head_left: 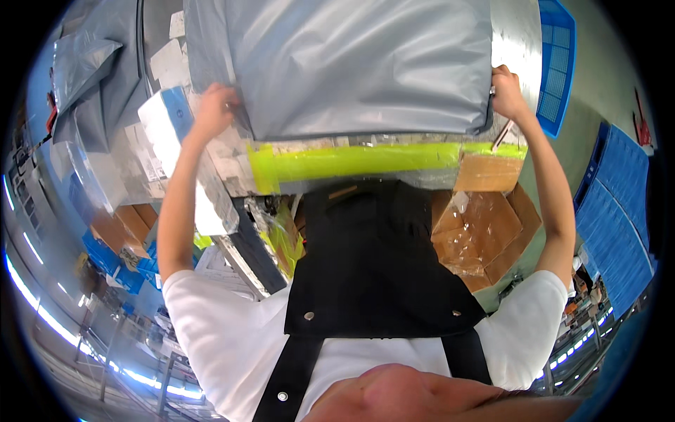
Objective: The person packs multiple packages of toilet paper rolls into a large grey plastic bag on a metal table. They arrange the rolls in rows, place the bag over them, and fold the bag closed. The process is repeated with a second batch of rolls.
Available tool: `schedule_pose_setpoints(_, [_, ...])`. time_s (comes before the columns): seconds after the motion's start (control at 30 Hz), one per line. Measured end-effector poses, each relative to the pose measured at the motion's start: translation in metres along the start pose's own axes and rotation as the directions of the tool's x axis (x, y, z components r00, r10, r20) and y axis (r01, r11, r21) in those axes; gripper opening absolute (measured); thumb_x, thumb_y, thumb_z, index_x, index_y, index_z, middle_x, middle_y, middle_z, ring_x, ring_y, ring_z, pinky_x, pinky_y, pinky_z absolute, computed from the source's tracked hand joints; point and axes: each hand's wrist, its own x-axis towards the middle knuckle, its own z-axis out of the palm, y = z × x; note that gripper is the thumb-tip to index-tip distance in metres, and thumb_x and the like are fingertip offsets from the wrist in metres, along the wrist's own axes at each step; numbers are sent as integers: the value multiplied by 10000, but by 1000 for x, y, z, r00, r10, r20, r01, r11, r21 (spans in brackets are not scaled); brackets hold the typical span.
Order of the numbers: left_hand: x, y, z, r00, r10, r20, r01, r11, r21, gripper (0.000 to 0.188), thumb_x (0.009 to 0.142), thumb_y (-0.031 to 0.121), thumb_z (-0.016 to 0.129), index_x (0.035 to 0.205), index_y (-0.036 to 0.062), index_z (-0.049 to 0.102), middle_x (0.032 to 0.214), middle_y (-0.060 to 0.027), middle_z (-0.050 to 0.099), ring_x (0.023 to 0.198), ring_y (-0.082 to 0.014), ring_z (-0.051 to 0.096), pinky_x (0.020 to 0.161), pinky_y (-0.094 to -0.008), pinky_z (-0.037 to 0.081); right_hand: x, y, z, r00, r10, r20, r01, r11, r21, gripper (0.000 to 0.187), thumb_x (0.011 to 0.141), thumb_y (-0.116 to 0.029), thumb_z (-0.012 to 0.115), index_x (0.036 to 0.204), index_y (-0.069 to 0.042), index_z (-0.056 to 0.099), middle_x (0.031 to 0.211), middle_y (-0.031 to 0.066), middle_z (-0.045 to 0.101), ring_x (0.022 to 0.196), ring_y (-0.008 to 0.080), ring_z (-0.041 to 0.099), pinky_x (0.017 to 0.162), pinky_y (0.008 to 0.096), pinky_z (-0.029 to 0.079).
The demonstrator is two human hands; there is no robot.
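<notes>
A large grey plastic bag [365,70], smooth and shiny with soft creases, lies across the worktable in front of me. At its near left corner, my left hand [216,109] is closed on the edge, fingers curled. Opposite, my right hand [508,93] pinches the bag's right edge, with some fingertips hidden behind the plastic. Both arms reach forward, spread about the bag's width. Close to my left hand stands a white and blue box [172,116].
Yellow-green tape [358,162] runs along the table's near edge. An open cardboard box [478,235] sits below at right. More grey plastic bags [91,77] lie at far left. A blue crate [555,67] stands beyond the table's right side, near blue panels [619,211].
</notes>
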Motion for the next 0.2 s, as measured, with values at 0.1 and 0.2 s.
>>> schedule_pose_setpoints(0.1, [32, 17, 27, 946, -308, -99, 250, 891, -379, 161, 713, 21, 590, 869, -15, 582, 871, -142, 623, 868, -274, 583, 755, -319, 454, 13, 9, 15, 948, 279, 151, -280, 960, -18, 270, 680, 20, 559, 950, 18, 567, 891, 149, 579, 845, 332, 522, 759, 423, 424])
schedule_pose_setpoints(0.2, [39, -18, 77, 734, -663, -144, 173, 388, -905, 210, 803, 121, 572, 978, 7, 589, 968, -130, 639, 868, -217, 602, 782, -283, 448, 8, 2, 48, 887, 451, 99, -293, 384, 876, 352, 768, -40, 559, 1111, 19, 504, 968, 96, 615, 910, 149, 536, 782, 326, 444])
